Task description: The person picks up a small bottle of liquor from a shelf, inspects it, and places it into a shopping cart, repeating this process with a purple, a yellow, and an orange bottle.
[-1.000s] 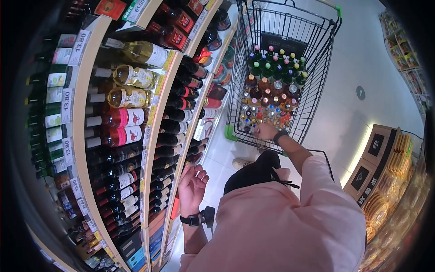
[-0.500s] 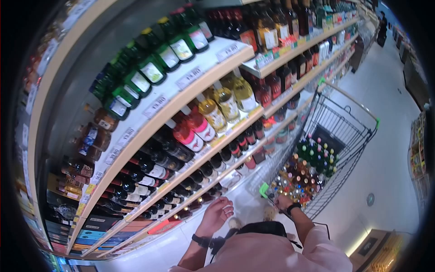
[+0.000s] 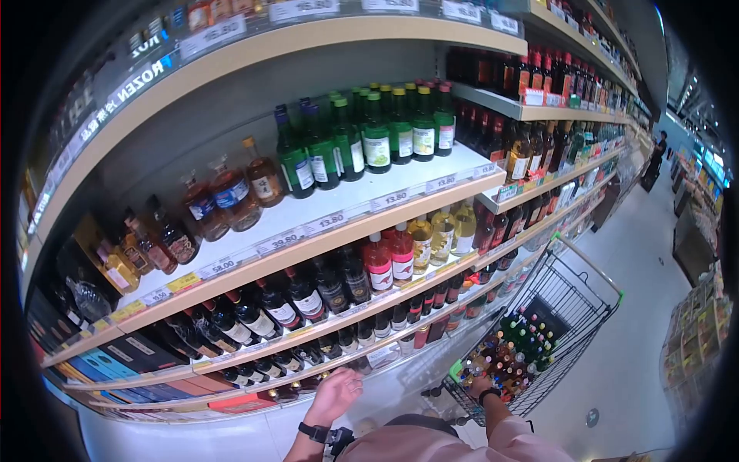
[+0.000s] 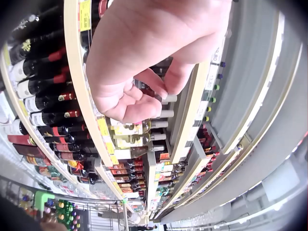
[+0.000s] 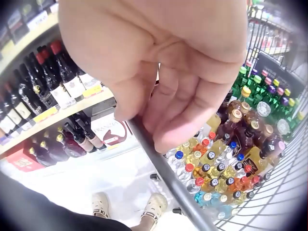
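My right hand [image 3: 481,385] is at the near rim of a wire shopping cart [image 5: 180,192]. In the right wrist view its fingers and thumb grip the grey rim bar. Inside the cart stand many bottles: small ones with coloured caps [image 5: 211,168] nearest the hand, brown ones [image 5: 236,118] behind, green ones [image 3: 540,339] at the far end. My left hand [image 3: 336,396] hangs in the air before the lower wine shelves, fingers loosely curled and holding nothing. In the left wrist view, wine bottles [image 4: 132,139] show behind it.
Tiered shelves run along the left and front, with green bottles [image 3: 377,142] and brown liquor bottles [image 3: 233,192] above dark wine bottles [image 3: 308,296]. An aisle floor [image 3: 616,339] stretches off right past a display rack [image 3: 697,331]. A person [image 3: 660,150] stands far down the aisle.
The head view has swung up and left, from looking down into the cart to facing the shelves. The right hand stays at the cart's rim; the left hand stays raised, holding nothing.
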Demonstrator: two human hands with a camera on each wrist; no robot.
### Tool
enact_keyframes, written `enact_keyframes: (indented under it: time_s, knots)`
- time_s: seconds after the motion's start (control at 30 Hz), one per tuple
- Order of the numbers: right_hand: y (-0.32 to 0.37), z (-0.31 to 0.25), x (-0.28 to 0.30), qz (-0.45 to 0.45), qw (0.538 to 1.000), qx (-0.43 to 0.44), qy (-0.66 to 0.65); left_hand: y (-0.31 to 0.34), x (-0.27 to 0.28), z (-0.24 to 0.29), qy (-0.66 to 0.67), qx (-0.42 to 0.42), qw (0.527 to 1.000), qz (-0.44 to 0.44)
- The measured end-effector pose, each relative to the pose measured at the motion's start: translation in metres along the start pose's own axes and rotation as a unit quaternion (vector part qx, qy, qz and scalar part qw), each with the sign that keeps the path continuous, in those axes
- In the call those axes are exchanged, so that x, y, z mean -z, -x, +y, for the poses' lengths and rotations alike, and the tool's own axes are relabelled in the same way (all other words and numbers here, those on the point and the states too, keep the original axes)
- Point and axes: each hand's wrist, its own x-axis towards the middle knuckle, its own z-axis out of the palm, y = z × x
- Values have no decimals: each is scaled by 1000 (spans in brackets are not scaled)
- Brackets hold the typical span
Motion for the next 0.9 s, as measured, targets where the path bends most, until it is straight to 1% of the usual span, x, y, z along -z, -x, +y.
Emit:
enact_keyframes:
  time_s: [0.03,0.13,0.17,0.2,0.23,0.27,0.3,0.33,0.4,0.47,0.5,0.53,0.6,0.67,0.73,0.8,0.87,0.9]
  knots:
    - [-3,1,3,-22,999,2,-26,7,10,8,10,-13,1000,2]
    - [-6,-10,8,-11,1000,25,8,29,38,35,56,-35,998,7]
    - [-8,-12,12,-25,997,34,-60,32,56,40,57,-47,997,-9]
    - [-9,-15,18,-41,990,42,-129,39,61,47,61,-55,997,2]
    - [8,-27,53,-56,968,63,-235,47,65,54,64,-61,996,13]
    - [25,-37,86,-71,935,82,-339,52,72,59,67,-66,995,25]
    - [38,-56,118,20,926,109,-360,49,94,59,92,-60,994,0]
    - [45,-75,154,113,909,138,-377,52,98,63,76,-68,995,8]
    - [29,-98,216,238,864,226,-381,63,93,74,44,-89,995,22]
    - [65,-145,308,197,803,278,-488,66,96,85,59,-96,994,3]
    - [84,-166,351,195,764,319,-526,66,98,89,63,-103,993,0]
    - [105,-184,387,187,723,356,-562,70,100,89,68,-108,992,2]
    - [155,-223,453,164,656,418,-606,75,90,98,68,-127,990,6]
    - [175,-252,514,223,640,434,-594,79,90,104,73,-132,988,10]
    - [210,-279,568,362,629,487,-487,81,89,109,77,-133,988,2]
    - [258,-304,612,409,599,496,-478,80,94,110,79,-125,989,-6]
    - [286,-331,651,483,566,521,-419,80,99,110,73,-128,989,-5]
    - [318,-347,656,517,566,506,-396,80,100,111,69,-131,989,-5]
